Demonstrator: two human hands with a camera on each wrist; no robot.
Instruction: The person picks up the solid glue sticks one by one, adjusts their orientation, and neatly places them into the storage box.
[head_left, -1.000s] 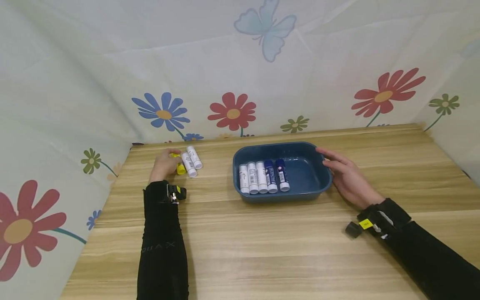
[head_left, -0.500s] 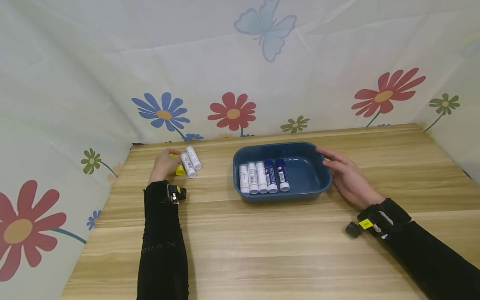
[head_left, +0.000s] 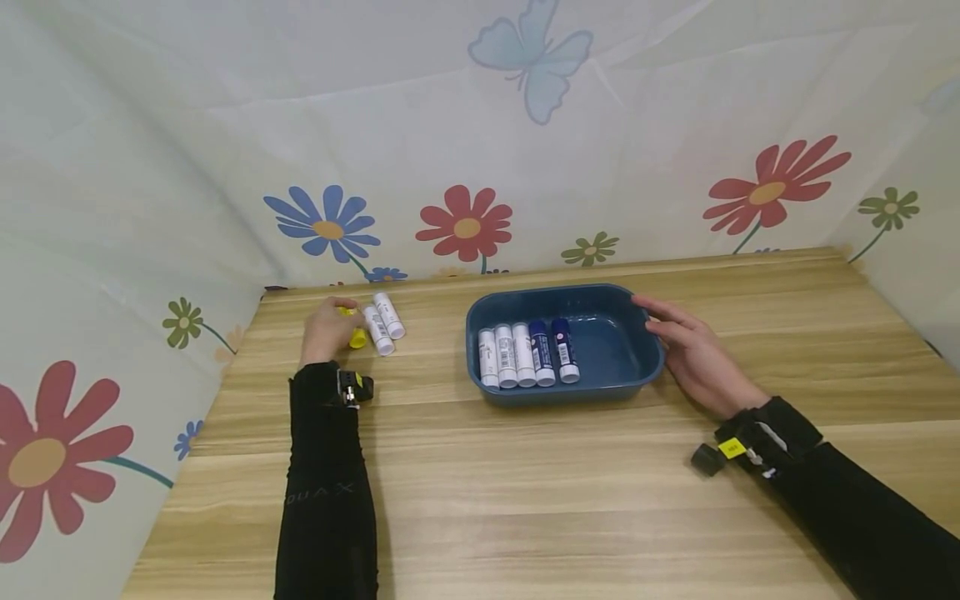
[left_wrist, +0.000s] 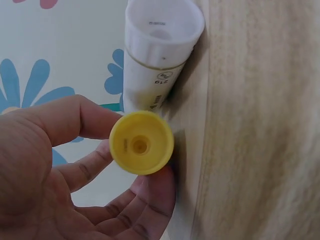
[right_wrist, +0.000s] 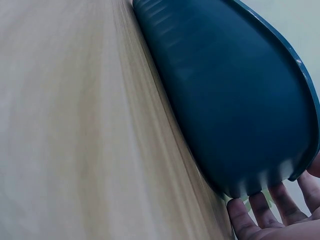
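Note:
My left hand point(head_left: 326, 332) pinches a yellow glue stick point(left_wrist: 142, 143) at the left of the table, its round end facing the left wrist camera. Right beside it lie two white glue sticks point(head_left: 378, 330), partly side by side. My right hand point(head_left: 699, 360) rests its fairly straight fingers against the right end of a dark blue oval tray point(head_left: 566, 398), fingertips at the rim and outer wall. Inside the tray's left part lie three white glue sticks point(head_left: 506, 357) and two navy ones with white ends point(head_left: 566, 351), in a row. Part of the yellow stick is hidden by the left hand.
The wood-grain table point(head_left: 480, 500) runs back to a white curtain point(head_left: 420, 125) printed with flowers and a butterfly. Each wrist carries a black strap with a small camera point(head_left: 363, 387).
The left hand stays almost in place with the yellow glue stick, which has turned slightly or shifted a little within the fingers. The right hand and the tray have not visibly moved.

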